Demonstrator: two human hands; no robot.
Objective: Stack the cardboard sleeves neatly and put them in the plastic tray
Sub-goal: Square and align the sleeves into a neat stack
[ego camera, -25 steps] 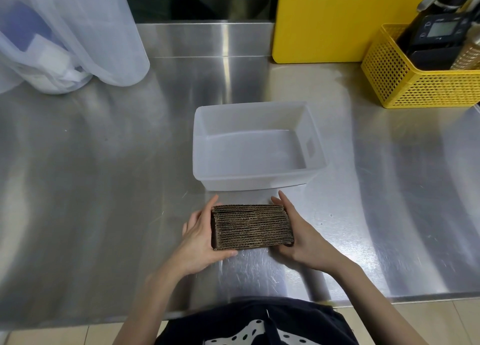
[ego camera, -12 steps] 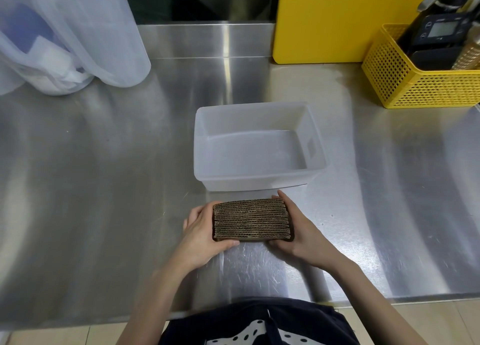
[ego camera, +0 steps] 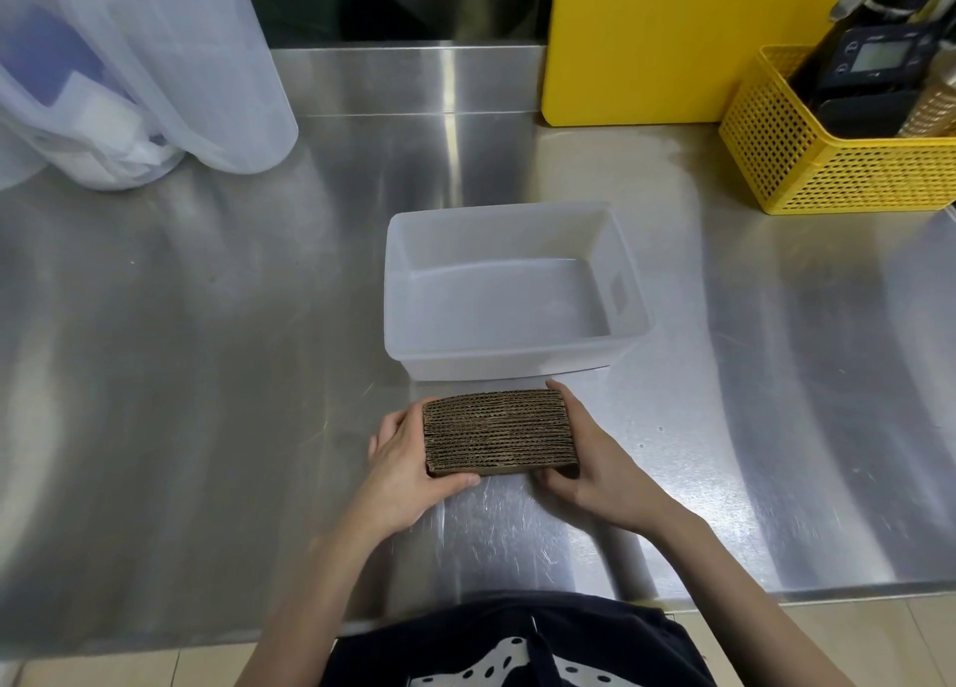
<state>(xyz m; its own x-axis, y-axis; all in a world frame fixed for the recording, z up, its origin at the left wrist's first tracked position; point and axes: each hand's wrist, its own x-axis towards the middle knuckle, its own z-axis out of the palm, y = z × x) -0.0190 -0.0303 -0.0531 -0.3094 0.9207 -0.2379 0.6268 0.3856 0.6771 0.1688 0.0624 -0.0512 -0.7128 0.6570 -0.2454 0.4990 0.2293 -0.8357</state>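
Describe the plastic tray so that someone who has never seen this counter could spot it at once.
On the steel counter, look at the middle, just beyond the stack of cardboard sleeves held between the left hand and right hand. The plastic tray is the shallow, translucent white rectangular one, empty. Unlike the yellow basket at the far right, its walls are solid.

colours and patterns on the counter

brown ribbed corrugation is shown by the cardboard sleeves (ego camera: 499,434). the plastic tray (ego camera: 509,360) is seen in translucent white, the perforated basket (ego camera: 838,169) and board (ego camera: 667,40) in yellow, the counter (ego camera: 207,376) in brushed silver.
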